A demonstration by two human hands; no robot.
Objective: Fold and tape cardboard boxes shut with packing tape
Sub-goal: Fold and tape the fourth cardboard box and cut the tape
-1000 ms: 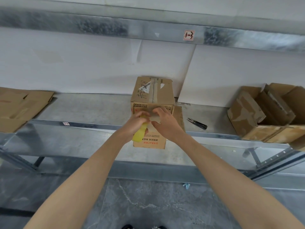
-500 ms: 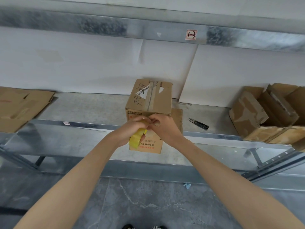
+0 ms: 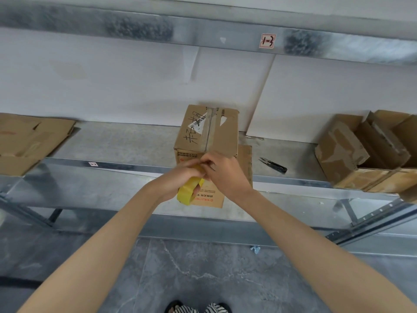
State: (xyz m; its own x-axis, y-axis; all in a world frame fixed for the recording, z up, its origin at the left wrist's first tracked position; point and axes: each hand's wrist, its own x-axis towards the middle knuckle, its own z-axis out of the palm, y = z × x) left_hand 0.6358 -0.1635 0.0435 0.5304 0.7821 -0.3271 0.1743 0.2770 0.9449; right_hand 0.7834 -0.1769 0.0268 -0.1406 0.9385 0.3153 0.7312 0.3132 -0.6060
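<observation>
On the metal shelf [image 3: 112,141], flattened cardboard [image 3: 27,141] lies at the far left and an open box [image 3: 352,152] sits at the far right, both well apart from the closed cardboard box [image 3: 209,132], which stands near the middle at the front edge with a tape strip along its top seam. Directly in front of this box's near face, the left hand [image 3: 178,177] curls its fingers round a yellow tape roll [image 3: 187,195], while the right hand [image 3: 225,175], touching the left, pinches its fingers on the roll's upper edge. Black snips [image 3: 274,165] lie on the shelf right of the closed cardboard box, apart from it.
</observation>
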